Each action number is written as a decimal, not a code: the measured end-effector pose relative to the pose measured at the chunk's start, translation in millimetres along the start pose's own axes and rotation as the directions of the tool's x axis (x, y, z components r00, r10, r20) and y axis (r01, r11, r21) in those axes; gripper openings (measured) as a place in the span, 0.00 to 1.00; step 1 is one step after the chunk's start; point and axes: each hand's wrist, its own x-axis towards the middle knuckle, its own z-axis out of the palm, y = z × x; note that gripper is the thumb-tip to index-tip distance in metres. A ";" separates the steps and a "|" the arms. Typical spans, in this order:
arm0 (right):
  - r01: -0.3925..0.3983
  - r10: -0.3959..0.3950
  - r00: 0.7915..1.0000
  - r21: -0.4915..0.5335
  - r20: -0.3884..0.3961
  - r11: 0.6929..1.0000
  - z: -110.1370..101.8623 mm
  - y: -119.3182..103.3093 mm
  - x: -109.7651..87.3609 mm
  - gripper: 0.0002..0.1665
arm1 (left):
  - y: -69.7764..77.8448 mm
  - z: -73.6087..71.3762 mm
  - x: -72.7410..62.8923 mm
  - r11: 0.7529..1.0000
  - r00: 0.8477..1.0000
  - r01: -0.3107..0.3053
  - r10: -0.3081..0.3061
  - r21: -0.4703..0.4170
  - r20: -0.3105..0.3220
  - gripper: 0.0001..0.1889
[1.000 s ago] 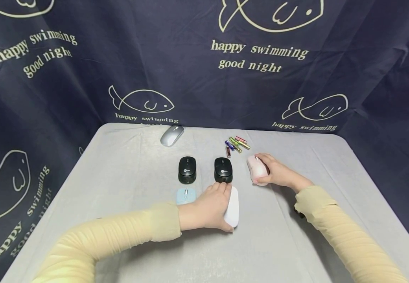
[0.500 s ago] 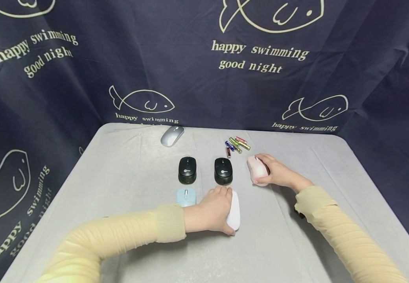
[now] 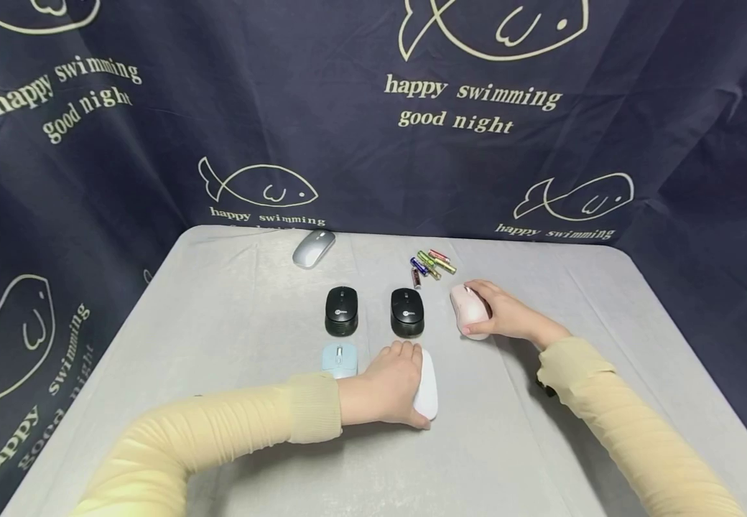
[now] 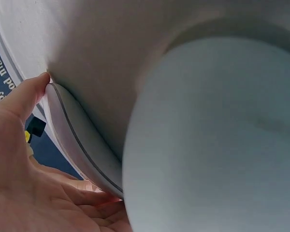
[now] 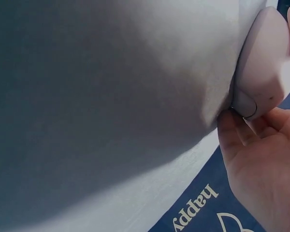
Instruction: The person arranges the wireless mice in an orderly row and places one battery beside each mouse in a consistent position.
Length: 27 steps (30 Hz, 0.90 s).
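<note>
My left hand (image 3: pixel 391 384) grips a white computer mouse (image 3: pixel 428 388) by its two ends, thumb at the near end and fingers at the far end. The left wrist view shows the same white mouse (image 4: pixel 82 140) edge-on between thumb and fingers. On the right, my right hand (image 3: pixel 501 310) holds a pale pink mouse (image 3: pixel 467 310), fingertips at the front and thumb at the back. That pink mouse (image 5: pixel 266 63) sits on the table in the right wrist view. A light blue mouse (image 3: pixel 340 357) lies left of my left hand, partly covered by the forearm.
Two black mice, a left one (image 3: pixel 342 310) and a right one (image 3: pixel 407 311), stand side by side beyond my left hand. Farther back lie a silver mouse (image 3: pixel 314 248) and a pile of several coloured batteries (image 3: pixel 432 264). A dark blue curtain (image 3: pixel 373 143) hangs behind the table (image 3: pixel 231 301).
My left hand has drawn the white mouse slightly towards me and to the right, opening a small gap to the right black mouse. My right hand and the pink mouse stay where they were.
</note>
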 end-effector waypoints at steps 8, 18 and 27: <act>-0.008 0.008 0.998 -0.001 0.063 1.000 -7.7 -1.5 1.0 0.51 | 1.1 -0.6 0.2 1.000 1.000 0.006 -0.006 0.009 0.014 0.61; -0.009 0.002 0.987 0.044 0.158 0.999 -22.1 -0.6 2.8 0.39 | 1.1 -2.9 -0.6 1.000 1.000 0.013 -0.013 0.012 0.014 0.62; -0.022 0.015 0.986 0.041 0.165 0.999 -22.8 1.1 4.2 0.39 | -1.5 -2.1 0.3 1.000 1.000 0.021 -0.021 -0.016 0.022 0.64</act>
